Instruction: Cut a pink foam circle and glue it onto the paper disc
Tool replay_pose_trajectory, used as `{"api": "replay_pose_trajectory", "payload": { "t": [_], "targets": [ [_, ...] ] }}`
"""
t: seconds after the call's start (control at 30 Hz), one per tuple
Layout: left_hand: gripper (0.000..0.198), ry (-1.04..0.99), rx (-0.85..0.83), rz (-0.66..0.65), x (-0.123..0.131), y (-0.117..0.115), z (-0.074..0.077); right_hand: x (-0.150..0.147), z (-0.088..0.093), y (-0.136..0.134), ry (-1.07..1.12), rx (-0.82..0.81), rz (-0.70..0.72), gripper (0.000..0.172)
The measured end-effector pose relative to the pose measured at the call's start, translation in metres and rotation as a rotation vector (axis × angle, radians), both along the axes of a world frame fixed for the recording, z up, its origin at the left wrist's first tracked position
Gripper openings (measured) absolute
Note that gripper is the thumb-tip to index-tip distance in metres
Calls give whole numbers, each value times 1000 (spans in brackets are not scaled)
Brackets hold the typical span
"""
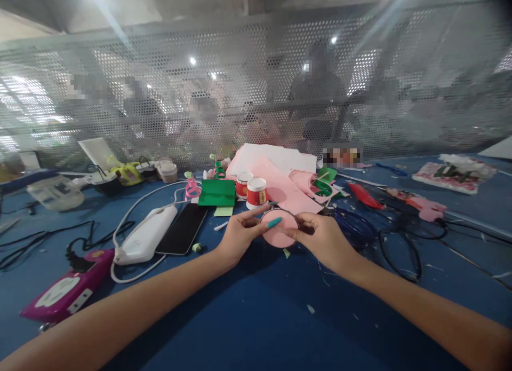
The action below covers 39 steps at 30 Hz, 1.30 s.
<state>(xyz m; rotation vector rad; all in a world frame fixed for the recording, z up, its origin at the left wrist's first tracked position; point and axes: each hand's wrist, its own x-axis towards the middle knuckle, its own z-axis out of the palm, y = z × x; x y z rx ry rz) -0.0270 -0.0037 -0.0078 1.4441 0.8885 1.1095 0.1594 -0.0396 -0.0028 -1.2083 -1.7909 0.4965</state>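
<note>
A round pink disc, with a dark line along its upper edge, is held between both hands above the blue table. My left hand grips its left side, thumb across the face and fingers at the upper rim. A long teal tip, like a fingernail, shows at that thumb. On the disc's right side, my right hand pinches the edge with thumb and fingers. Just beyond are two red-and-white paper cups, a pink paper sheet and a folded green paper.
At left lie a black phone, a white power bank with its cable and a magenta power strip. A glue gun with a red part and dark cords are at right. Behind stands a perforated metal screen.
</note>
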Motion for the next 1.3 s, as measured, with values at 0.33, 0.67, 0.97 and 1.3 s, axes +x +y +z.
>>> {"api": "replay_pose_trajectory", "payload": {
  "t": [0.33, 0.67, 0.97, 1.3],
  "targets": [
    [53, 25, 34, 3, 1, -1, 1, 1, -3, 4, -2, -33, 5, 39],
    [39, -83, -168, 65, 3, 2, 1, 1, -2, 10, 562, -464, 180, 41],
    [34, -90, -158, 58, 3, 2, 1, -5, -4, 7, 654, -581, 249, 32],
    [47, -56, -49, -13, 2, -2, 3, 1, -5, 9, 474, -429, 138, 29]
  ]
}}
